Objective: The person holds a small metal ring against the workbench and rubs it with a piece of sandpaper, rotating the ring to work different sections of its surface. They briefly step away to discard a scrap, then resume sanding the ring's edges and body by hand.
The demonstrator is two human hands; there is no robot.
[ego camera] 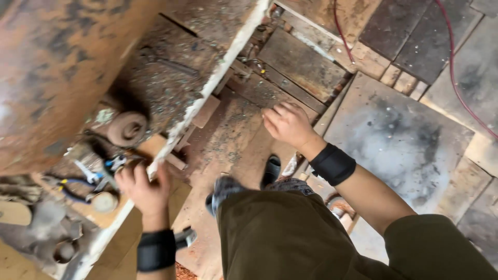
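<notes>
At bench edge (207,98) | left hand (142,189) fingers (127,173) grip it; right hand (288,124) apart

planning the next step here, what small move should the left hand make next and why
Probably keep the left hand gripping the white bench edge for support: the right hand hangs free over the floor boards, holding nothing, and the pliers lie just beside it.

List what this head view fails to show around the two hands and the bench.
- Left hand: fingertips wrap the white bench edge, so the grip is hidden.
- Right hand: palm faces away, contents unseen.
- Tools on the bench: blurred, kinds uncertain.
- Rusty drum: cut off by the frame.
</notes>
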